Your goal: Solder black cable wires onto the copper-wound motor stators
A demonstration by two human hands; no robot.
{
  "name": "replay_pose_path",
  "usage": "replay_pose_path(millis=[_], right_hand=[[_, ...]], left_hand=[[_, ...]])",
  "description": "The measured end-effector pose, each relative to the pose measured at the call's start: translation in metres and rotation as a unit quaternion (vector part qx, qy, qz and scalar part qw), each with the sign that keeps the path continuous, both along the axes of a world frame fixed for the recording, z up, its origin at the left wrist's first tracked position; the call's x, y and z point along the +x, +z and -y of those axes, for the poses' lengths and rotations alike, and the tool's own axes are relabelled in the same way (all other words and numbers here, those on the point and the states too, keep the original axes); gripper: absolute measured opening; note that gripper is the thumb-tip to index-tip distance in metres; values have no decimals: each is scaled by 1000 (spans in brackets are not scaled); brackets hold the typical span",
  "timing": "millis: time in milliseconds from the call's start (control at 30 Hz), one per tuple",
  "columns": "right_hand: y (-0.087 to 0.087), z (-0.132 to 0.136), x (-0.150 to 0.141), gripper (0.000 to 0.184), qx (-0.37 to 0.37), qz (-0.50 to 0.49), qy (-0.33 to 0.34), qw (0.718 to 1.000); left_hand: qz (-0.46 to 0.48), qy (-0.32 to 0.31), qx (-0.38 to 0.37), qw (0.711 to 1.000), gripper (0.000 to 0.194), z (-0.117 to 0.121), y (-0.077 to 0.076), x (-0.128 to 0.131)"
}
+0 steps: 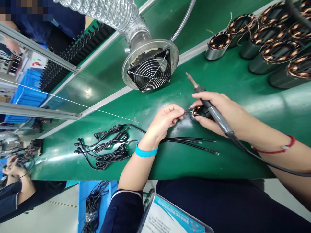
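Observation:
With fingers pinched, my left hand holds the thin end of a black cable against a motor stator with copper windings. My right hand is closed around the grey handle of a soldering iron, its tip pointing up and away from the stator. The thumb and fingers of that same hand also steady the stator, which they partly cover. Beneath my left wrist lie several black cables, coiled at the left, with their bare ends to the right.
A fume extractor fan on a foil duct hangs over the green bench. Several wound stators stand at the back right. Below the bench edge, a blue bin holds bundled cables. A co-worker's hands show at far left.

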State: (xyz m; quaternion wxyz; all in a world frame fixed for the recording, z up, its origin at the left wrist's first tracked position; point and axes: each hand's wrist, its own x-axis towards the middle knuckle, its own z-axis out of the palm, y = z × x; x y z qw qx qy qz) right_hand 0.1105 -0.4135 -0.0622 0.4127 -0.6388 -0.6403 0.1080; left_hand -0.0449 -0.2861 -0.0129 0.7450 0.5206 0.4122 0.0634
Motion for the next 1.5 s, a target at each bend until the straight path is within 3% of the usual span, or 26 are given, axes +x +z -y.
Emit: replay_pose_path(millis=[333, 500, 800, 933, 1133, 1200, 1300, 1433, 1500], right_hand=[[3, 7, -2, 59, 43, 15, -20, 999], [3, 7, -3, 60, 40, 20, -25, 999], [3, 4, -4, 51, 72, 59, -27, 995], [4, 4, -6, 40, 78, 73, -44, 993], [9, 0, -22, 41, 69, 44, -87, 993], [9, -2, -25, 43, 55, 15, -105, 993], [6, -3, -23, 46, 57, 6, -120, 991], [0, 2, -11, 47, 91, 21, -111, 989], [0, 4, -4, 48, 113, 23, -119, 986]], left_hand=[[4, 15, 22, 1000, 21, 10, -1, 10], [-8, -17, 29, 999, 21, 6, -2, 4], [-6, -1, 19, 1000, 16, 12, 0, 7], [10, -46, 46, 998, 28, 7, -5, -1], [46, -180, 90, 978, 32, 7, -9, -3], [45, -158, 112, 980, 32, 11, -10, 1], [28, -53, 142, 988, 22, 7, -11, 3], [5, 114, 177, 977, 20, -22, -12, -6], [-5, 166, 226, 960, 19, -41, -12, -17]])
